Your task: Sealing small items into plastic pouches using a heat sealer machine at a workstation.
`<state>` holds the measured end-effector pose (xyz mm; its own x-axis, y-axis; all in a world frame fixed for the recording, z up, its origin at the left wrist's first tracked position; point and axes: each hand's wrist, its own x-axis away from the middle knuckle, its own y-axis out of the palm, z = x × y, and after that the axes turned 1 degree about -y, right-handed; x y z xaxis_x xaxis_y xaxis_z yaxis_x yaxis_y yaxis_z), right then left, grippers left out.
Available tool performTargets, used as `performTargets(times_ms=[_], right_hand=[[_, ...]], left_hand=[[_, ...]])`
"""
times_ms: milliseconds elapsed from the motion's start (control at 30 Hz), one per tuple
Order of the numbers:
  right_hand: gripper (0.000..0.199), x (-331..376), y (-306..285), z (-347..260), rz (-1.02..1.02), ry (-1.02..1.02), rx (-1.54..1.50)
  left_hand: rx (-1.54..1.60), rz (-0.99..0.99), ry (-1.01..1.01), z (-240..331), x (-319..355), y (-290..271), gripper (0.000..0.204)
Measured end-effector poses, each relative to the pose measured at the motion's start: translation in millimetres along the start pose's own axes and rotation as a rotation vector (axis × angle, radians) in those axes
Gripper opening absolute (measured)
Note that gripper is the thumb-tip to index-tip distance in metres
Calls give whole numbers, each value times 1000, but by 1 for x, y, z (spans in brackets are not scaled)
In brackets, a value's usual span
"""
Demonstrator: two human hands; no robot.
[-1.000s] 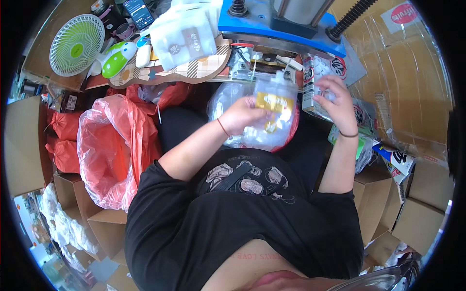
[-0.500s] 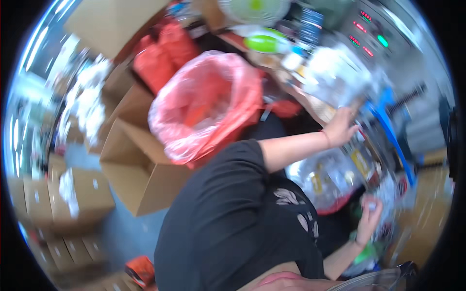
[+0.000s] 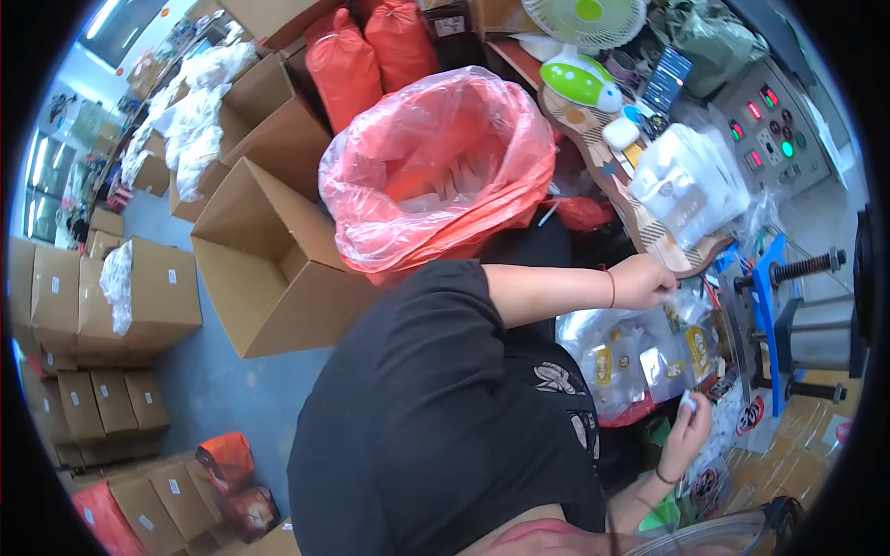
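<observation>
My left hand is closed at the edge of the wavy-edged board, its fingers curled beside crinkled clear plastic. What sits in its fingertips, if anything, is hidden. Lower down, my right hand is raised with thumb and fingers pinched around a small white piece. Between the hands, clear plastic bags with yellow labels lie in a pile over red plastic. Just past my left hand stands a press-like machine with a blue metal plate.
A large bin lined with pink plastic and open cardboard boxes stand to the left. Stacked clear bags, a phone and a green-white fan are on the board. A control panel stands at far right.
The view has turned and sharpened. My left hand, with fingers spread near the blue plate before, has drawn back and closed. My right hand keeps its pinch.
</observation>
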<state>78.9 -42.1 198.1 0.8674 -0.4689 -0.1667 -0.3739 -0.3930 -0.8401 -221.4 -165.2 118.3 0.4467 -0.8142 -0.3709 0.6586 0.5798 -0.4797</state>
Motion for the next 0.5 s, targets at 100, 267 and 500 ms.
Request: performTargets(times_ms=[100,267,500], right_hand=[[21,-31,12,15,272,-12,-301],[14,-119,0,34,283,-165,-127],[14,-104,-41,112,1,-97,-287]], left_hand=[[23,-146,-5,33,-1,9,16],[340,-443,-244,32,-34,73,25],[990,-763,-665,55,-56,135,25]])
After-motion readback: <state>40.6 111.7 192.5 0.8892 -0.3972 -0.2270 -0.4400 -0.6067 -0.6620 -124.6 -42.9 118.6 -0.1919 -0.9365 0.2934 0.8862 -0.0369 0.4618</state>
